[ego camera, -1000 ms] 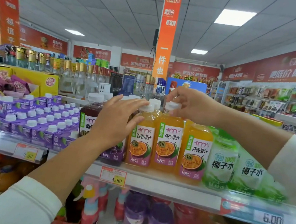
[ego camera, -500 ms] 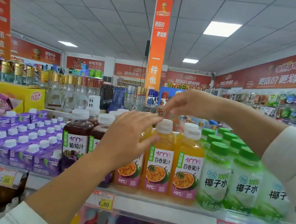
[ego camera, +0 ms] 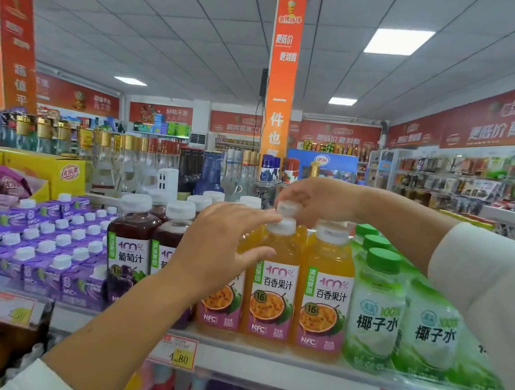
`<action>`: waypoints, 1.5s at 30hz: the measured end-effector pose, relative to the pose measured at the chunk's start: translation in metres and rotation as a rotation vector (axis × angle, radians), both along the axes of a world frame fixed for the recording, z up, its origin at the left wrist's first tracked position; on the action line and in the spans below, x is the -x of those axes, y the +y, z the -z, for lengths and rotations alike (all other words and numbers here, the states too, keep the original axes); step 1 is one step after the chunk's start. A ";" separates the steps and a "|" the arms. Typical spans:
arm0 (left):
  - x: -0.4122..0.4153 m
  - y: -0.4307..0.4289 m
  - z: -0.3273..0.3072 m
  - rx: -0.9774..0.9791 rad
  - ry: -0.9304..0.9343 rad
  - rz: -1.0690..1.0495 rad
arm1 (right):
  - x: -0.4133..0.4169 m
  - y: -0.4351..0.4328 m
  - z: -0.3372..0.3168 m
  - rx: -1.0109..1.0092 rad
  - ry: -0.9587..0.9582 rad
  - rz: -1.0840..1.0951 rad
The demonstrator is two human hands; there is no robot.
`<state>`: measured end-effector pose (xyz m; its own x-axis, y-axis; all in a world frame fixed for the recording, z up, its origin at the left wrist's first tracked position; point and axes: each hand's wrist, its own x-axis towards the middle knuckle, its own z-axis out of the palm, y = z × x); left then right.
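Orange passion-fruit juice bottles (ego camera: 272,295) with white caps stand in a row at the front of the shop shelf (ego camera: 279,368). My left hand (ego camera: 219,248) lies with straight fingers across the front of the leftmost orange bottle (ego camera: 220,305), fingertips near the middle bottle's cap. My right hand (ego camera: 316,201) reaches over from the right and pinches the white cap (ego camera: 288,207) of an orange bottle in the second row, behind the middle one. Most of that rear bottle is hidden.
Dark grape juice bottles (ego camera: 131,251) and purple cartons (ego camera: 37,251) stand to the left, green-capped coconut water bottles (ego camera: 375,312) to the right. Glass bottles (ego camera: 126,162) line the shelf behind. Price tags (ego camera: 174,351) hang on the shelf edge. More bottles fill the shelf below.
The view has shifted closer. My right hand has moved from the front bottle's cap to a cap further back. My left hand stays spread against the left orange bottle.
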<state>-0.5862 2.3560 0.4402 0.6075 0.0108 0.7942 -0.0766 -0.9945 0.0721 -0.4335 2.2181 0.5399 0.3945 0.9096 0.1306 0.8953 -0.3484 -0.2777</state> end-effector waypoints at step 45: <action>0.166 -0.078 0.185 1.333 0.467 0.329 | 0.150 -0.048 0.196 -0.783 1.094 0.097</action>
